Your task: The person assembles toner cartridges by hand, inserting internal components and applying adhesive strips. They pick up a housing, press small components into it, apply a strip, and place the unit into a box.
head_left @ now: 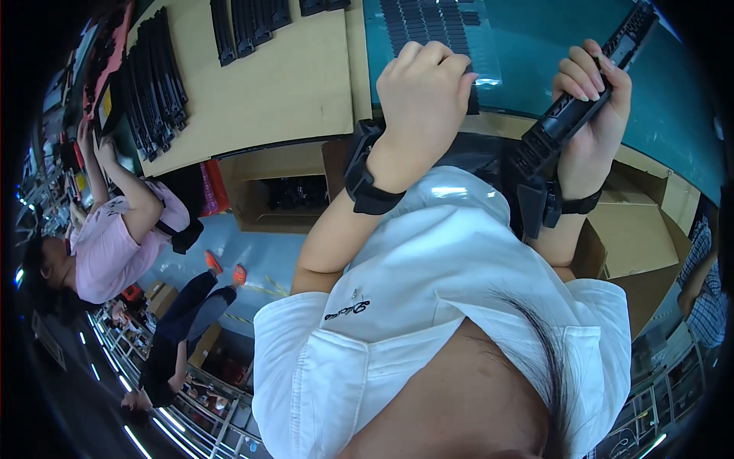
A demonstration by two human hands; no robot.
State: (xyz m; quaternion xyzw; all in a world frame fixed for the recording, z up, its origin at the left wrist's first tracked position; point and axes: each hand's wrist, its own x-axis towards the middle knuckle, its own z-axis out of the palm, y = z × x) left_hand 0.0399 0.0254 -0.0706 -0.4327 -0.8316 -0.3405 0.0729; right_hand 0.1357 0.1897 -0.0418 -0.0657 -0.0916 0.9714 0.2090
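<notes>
A: Head view, nearest the lens first. What do you have?

B: I see the white shirt (451,283) filling the lower frame, with both forearms rising from it, each wearing a black wrist strap (371,180).

A: And the hands?

B: My right hand (592,115) is wrapped around a long black plastic part (577,107), fingers curled over its top, thumb side hidden. The part runs slantwise, its far end up over the teal table (680,115). My left hand (424,99) is closed into a loose fist just beside it; I cannot tell whether it grips anything.

A: Around them?

B: A tray of small black pieces (432,23) lies on the teal table by its near edge, beyond the left hand. Rows of black strips (157,76) lie along the far-left edge of a cardboard-covered table (283,84). Open cardboard boxes (279,195) sit under that table's near edge. A person in a pink shirt (111,245) stands at its left end.
</notes>
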